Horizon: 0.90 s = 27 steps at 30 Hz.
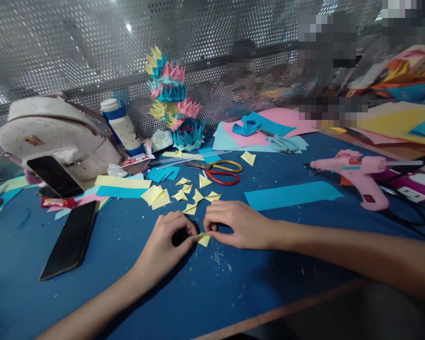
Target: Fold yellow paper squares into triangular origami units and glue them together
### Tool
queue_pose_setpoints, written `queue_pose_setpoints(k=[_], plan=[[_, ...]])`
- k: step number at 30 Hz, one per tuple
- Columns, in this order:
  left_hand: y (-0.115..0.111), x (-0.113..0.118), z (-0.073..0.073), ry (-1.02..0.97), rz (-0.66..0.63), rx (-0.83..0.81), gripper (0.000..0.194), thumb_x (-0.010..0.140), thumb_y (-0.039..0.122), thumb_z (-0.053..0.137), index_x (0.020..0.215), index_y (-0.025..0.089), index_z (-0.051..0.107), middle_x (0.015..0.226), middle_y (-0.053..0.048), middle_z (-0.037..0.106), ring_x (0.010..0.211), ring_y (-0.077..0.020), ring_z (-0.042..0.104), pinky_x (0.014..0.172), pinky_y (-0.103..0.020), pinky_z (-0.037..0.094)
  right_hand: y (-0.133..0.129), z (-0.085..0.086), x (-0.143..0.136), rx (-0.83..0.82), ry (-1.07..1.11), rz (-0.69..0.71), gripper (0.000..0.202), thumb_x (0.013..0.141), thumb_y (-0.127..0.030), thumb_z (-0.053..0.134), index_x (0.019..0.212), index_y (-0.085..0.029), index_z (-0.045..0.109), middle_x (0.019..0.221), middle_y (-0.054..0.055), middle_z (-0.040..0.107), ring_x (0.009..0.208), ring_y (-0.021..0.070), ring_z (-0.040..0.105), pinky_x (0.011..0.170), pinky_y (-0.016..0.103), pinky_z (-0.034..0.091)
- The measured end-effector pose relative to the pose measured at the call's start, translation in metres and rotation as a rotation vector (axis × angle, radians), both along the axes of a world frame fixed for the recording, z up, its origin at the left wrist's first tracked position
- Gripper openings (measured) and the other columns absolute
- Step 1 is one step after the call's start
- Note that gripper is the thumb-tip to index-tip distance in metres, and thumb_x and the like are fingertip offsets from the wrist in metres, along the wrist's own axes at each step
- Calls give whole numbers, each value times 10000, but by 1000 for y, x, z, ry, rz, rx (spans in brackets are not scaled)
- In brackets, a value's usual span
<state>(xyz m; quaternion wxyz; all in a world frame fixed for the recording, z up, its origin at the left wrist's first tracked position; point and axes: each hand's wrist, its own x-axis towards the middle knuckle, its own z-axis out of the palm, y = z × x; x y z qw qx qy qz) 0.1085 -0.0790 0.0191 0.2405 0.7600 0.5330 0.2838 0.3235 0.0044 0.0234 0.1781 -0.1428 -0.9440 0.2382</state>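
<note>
Paper [204, 240], small, yellow and folded, sits between both hands at the blue tabletop [262, 288]. The left hand [168, 241] pinches its left corner with fingers drawn together; the right hand [235, 224] nips its right edge likewise. Loose yellow pieces [197, 195] lie just beyond, then scissors [209, 167], with a pink glue gun [361, 165] well to the right.

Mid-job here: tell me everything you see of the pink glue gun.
The glue gun is pink and plastic-looking, with a dark nozzle tip pointing left, an orange-red part below the barrel and a small red patch, likely a switch, on its handle. A pale stick juts from its rear. It seems to lie on its side on the tabletop, right of the blue paper strip, handle towards the near edge. Nobody holds it.
</note>
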Motion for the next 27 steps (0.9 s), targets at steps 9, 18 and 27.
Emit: queue_pose_setpoints(k=[9, 18, 27], plan=[[0, 1, 2, 13, 4, -15, 127, 884, 139, 578, 781, 207, 609, 813, 18, 648, 804, -175, 581, 795, -355, 368, -1, 4, -2, -103, -37, -38, 84, 885, -137, 577, 814, -176, 556, 818, -15, 591, 765, 117, 527, 701, 252, 373], [0, 0, -1, 10, -36, 9, 111, 877, 138, 647, 809, 226, 653, 837, 33, 672, 841, -173, 603, 818, -345, 346, 0, 0, -1, -86, -24, -7, 64, 855, -121, 633, 867, -183, 645, 808, -31, 594, 789, 112, 544, 712, 246, 375], [-5, 1, 0, 44, -32, 77, 102, 916, 180, 641, 828, 229, 650, 846, 45, 684, 839, -172, 602, 804, -342, 332, -2, 0, -2, -47, -13, 9, 83, 942, -226, 610, 888, -180, 652, 817, -7, 617, 802, 136, 549, 715, 262, 383]])
